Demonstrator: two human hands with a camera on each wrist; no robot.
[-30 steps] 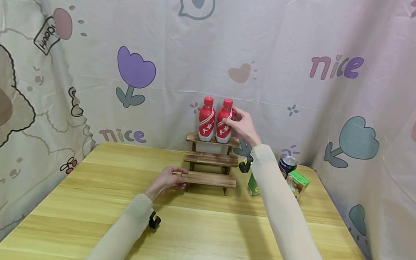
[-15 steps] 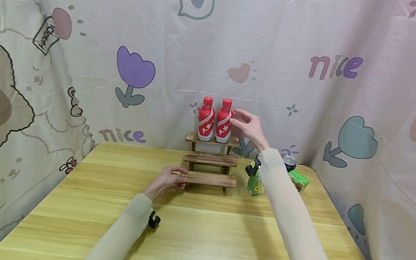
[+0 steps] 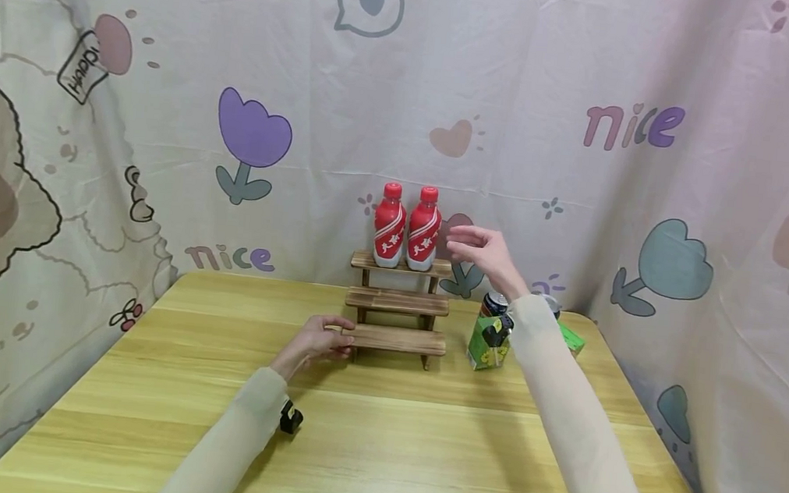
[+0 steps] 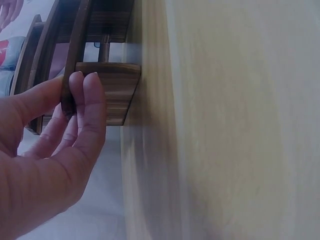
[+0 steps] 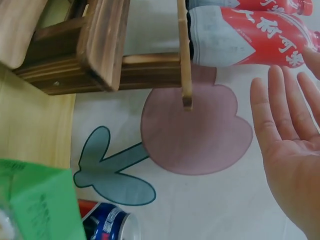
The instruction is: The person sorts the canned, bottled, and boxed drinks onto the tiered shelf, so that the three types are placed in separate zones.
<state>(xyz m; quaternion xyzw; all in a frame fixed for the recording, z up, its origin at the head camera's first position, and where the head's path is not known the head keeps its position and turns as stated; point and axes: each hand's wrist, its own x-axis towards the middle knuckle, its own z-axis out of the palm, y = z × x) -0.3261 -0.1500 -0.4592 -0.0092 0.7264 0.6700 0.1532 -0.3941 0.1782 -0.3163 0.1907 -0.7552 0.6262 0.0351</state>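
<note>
A three-step wooden display stand (image 3: 398, 302) stands on the table. On its top step, two red-and-white drink bottles, the left bottle (image 3: 389, 226) and the right bottle (image 3: 424, 229), stand upright side by side. My left hand (image 3: 316, 340) grips the left end of the lowest step; the left wrist view shows the thumb on one face of the board (image 4: 75, 55) and fingertips on the other. Just right of the right bottle, my right hand (image 3: 484, 253) hovers with extended fingers and holds nothing. A gap separates it from that bottle in the head view.
Right of the stand are a green carton (image 3: 481, 344) and a dark can (image 3: 494, 304) behind it. Another can (image 3: 551, 303) and a green box (image 3: 572, 339) are partly hidden by my right sleeve. A printed curtain (image 3: 349, 117) hangs behind the table (image 3: 363, 447).
My right hand has let go of the right bottle and moved right and slightly down, away from it. The left hand keeps its grip on the lowest step.
</note>
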